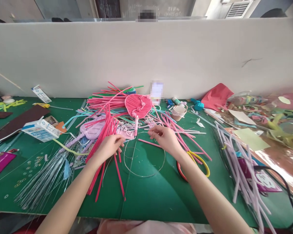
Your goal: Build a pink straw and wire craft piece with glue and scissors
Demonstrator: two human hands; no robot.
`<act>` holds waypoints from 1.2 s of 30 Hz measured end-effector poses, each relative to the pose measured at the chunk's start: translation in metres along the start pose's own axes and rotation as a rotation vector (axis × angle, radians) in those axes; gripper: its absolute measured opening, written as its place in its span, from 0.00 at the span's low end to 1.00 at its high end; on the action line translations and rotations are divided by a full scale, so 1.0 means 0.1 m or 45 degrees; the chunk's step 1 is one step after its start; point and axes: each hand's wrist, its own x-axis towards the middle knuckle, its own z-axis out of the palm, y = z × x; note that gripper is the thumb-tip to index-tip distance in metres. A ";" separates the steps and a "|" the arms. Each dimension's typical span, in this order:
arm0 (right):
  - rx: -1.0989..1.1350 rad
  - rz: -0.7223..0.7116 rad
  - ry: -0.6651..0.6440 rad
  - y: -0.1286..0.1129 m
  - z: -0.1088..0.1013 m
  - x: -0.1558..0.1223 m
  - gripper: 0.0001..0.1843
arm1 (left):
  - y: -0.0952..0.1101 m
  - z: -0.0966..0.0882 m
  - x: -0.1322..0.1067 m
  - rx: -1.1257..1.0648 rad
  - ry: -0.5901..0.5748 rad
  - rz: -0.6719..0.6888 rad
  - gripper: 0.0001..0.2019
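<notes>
Between my hands a thin wire [146, 176] curves in a wide loop over the green table. My left hand [113, 144] is closed, fingertips pinched at the loop's upper left, beside a bundle of pink-red pipe cleaners [104, 130]. Across from it, my right hand [163, 138] pinches near the loop's upper right end. Just beyond both hands lies a pink-red fan shape [134, 109] of pipe cleaners, with knotted trim and a pale pink handle [136, 126]. A lilac fan shape [91, 128] is partly covered by the bundle. Scissors [206, 167] with yellow and red handles lie partly under my right forearm.
Silvery wire stems [42, 175] and a milk carton [41, 130] are at left. A paper cup [178, 112] stands beyond my right hand. Lilac pipe cleaners [236, 165], a purple packet [263, 178] and paper scraps crowd the right. A pale partition [146, 55] closes the back.
</notes>
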 end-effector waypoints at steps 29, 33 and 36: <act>1.091 0.234 0.224 -0.13 -0.02 -0.19 0.19 | 0.43 0.66 -0.51 -1.286 0.372 -0.087 0.13; 1.072 0.217 0.269 -0.12 0.00 -0.21 0.18 | 0.46 0.78 -0.58 -1.475 0.412 -0.110 0.17; 1.052 0.220 0.319 -0.09 -0.03 -0.23 0.19 | 0.45 0.83 -0.64 -1.563 0.425 -0.137 0.21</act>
